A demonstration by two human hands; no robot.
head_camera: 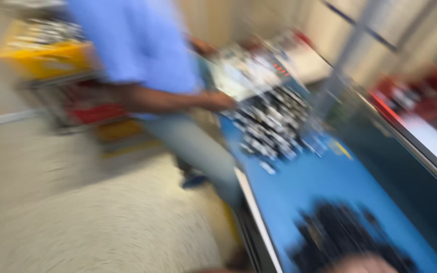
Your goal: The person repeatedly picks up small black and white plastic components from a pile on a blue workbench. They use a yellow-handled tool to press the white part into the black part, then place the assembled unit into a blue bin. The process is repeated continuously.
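The whole view is smeared by motion. A blue worktable runs from the bottom right toward the back. A heap of small black and silver parts lies on it, and a second dark pile sits near the bottom edge. Just below that pile a blurred, skin-toned patch, probably my right hand, shows at the frame's bottom edge; its fingers cannot be made out. My left hand is not visible. Another person in a blue shirt stands at the table's left side, one hand at the heap of parts.
A white device with small red lights stands behind the heap. Left of the other person are a yellow bin and a red bin on a cart. A red crate sits at the right, beyond a grey post.
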